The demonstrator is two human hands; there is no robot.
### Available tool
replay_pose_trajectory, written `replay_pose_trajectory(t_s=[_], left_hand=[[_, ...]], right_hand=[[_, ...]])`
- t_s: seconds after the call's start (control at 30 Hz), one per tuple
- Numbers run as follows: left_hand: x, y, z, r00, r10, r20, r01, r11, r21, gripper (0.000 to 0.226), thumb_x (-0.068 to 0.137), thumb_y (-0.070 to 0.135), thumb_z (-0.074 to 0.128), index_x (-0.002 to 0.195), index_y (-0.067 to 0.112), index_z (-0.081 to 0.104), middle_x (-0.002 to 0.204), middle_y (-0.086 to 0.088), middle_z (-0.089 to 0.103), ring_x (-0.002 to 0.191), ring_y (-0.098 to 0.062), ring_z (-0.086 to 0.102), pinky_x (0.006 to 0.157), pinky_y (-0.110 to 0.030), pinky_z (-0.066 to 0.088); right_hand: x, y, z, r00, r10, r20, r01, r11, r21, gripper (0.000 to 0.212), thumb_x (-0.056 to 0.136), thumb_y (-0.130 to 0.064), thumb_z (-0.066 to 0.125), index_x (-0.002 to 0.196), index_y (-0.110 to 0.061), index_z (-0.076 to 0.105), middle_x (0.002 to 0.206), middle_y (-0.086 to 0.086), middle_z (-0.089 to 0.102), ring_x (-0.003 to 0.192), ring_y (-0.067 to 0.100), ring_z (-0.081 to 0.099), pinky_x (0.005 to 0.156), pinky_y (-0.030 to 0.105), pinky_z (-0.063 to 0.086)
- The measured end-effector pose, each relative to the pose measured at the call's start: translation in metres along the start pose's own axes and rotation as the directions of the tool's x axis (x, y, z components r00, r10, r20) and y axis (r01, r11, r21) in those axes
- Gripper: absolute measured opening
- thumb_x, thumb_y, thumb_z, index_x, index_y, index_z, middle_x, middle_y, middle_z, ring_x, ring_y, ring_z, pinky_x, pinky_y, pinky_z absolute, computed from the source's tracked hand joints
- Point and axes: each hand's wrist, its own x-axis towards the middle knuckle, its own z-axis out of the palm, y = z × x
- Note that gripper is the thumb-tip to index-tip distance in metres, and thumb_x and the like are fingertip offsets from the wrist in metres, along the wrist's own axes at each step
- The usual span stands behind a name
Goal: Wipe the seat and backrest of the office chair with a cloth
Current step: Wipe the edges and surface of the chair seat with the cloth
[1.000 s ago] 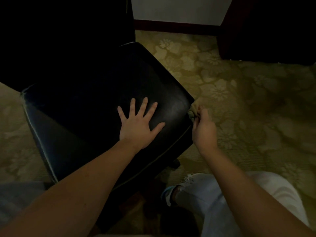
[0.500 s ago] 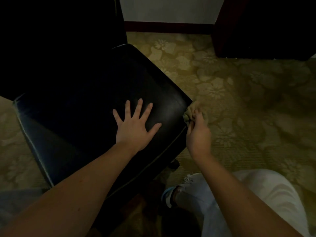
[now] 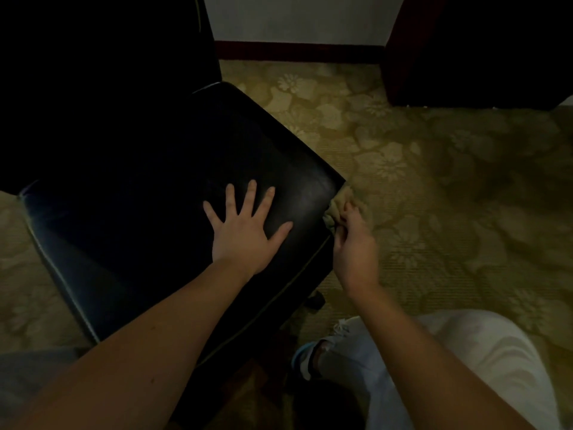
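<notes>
Left hand flat, fingers spread wide, palm down on the black seat near its right front corner. Right hand just off that corner, fingers curled, pinching a bunched olive cloth against the seat's side edge. Cloth touches the corner and is partly hidden by the fingers. Backrest at upper left, very dark, detail hard to tell. Chair stands on a yellow-green flowered carpet. Pale wall with dark baseboard behind; dark furniture at upper right. Person's light trouser leg at lower right.
</notes>
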Motion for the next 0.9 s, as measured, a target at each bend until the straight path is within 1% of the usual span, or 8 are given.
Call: replay_pose_trajectory(t_s=[0.1,0.17,0.3,0.43,0.53,0.6,0.73,0.9], left_hand=[[0.000,0.000,0.000,1.000,0.002,0.004,-0.002,1.000,-0.006,0.080,0.092,0.079,0.002,0.160,0.039,-0.011,0.171,0.002,-0.012,0.156,-0.037,-0.013,0.117,-0.073,0.000],[0.002,0.001,-0.001,1.000,-0.003,0.008,0.004,1.000,-0.009,0.081,0.091,0.079,0.002,0.160,0.039,-0.011,0.171,0.002,-0.012,0.156,-0.037,-0.013,0.117,-0.073,0.000],[0.005,0.003,0.000,1.000,-0.022,-0.001,0.022,0.999,-0.030,0.081,0.092,0.079,0.004,0.160,0.039,-0.009,0.171,0.002,-0.010,0.156,-0.037,-0.012,0.117,-0.074,0.000],[0.005,0.005,-0.001,1.000,-0.026,-0.008,0.026,0.999,-0.025,0.081,0.092,0.079,0.002,0.160,0.038,-0.010,0.171,0.001,-0.010,0.156,-0.037,-0.012,0.117,-0.074,0.001],[0.005,0.005,-0.002,1.000,-0.027,-0.004,0.027,0.999,-0.028,0.080,0.092,0.078,0.003,0.160,0.038,-0.010,0.171,0.001,-0.011,0.156,-0.037,-0.013,0.117,-0.073,0.000],[0.005,0.005,-0.002,1.000,-0.029,-0.005,0.029,0.999,-0.026,0.080,0.092,0.078,0.003,0.160,0.038,-0.010,0.171,0.001,-0.011,0.156,-0.037,-0.013,0.117,-0.073,0.000],[0.007,0.006,0.001,0.999,-0.034,-0.008,0.034,0.999,-0.019,0.080,0.092,0.078,0.001,0.160,0.038,-0.011,0.171,0.001,-0.011,0.156,-0.037,-0.013,0.117,-0.074,0.001],[0.008,0.007,0.001,0.999,-0.039,-0.012,0.039,0.999,-0.030,0.080,0.093,0.078,0.002,0.160,0.038,-0.010,0.171,0.001,-0.010,0.156,-0.037,-0.012,0.117,-0.074,0.001]], right_hand=[[0.013,0.006,-0.005,0.998,-0.055,-0.001,0.055,0.997,-0.056,0.040,0.097,-0.009,0.051,0.138,-0.008,0.052,0.144,0.009,0.052,0.134,0.024,0.047,0.108,0.039,0.043],[0.024,0.006,-0.007,0.998,-0.058,-0.002,0.057,0.995,-0.077,0.039,0.097,-0.010,0.052,0.136,-0.007,0.054,0.144,0.010,0.052,0.135,0.024,0.046,0.110,0.036,0.040],[0.035,0.002,-0.007,0.999,-0.050,-0.021,0.049,0.997,-0.067,0.037,0.095,-0.009,0.054,0.132,-0.008,0.056,0.139,0.010,0.055,0.129,0.026,0.050,0.106,0.041,0.043],[0.022,-0.003,-0.003,0.994,-0.098,-0.047,0.095,0.993,-0.071,0.031,0.092,-0.010,0.059,0.123,-0.009,0.063,0.127,0.008,0.063,0.120,0.024,0.055,0.101,0.037,0.047],[0.019,0.001,-0.005,0.985,-0.165,-0.046,0.158,0.980,-0.122,0.029,0.090,-0.011,0.062,0.119,-0.008,0.065,0.129,0.008,0.063,0.123,0.025,0.053,0.103,0.034,0.042],[0.030,0.006,-0.009,0.982,-0.189,-0.028,0.183,0.972,-0.148,0.027,0.091,-0.012,0.063,0.117,-0.010,0.066,0.129,0.006,0.063,0.120,0.025,0.053,0.101,0.033,0.042],[0.051,0.009,-0.014,0.985,-0.171,-0.017,0.165,0.971,-0.171,0.025,0.092,-0.017,0.060,0.116,-0.014,0.066,0.124,0.003,0.063,0.112,0.025,0.052,0.091,0.023,0.035],[0.047,0.006,-0.012,0.989,-0.138,-0.053,0.132,0.984,-0.116,0.025,0.094,-0.017,0.060,0.118,-0.014,0.066,0.120,0.003,0.063,0.111,0.022,0.051,0.088,0.022,0.036]])
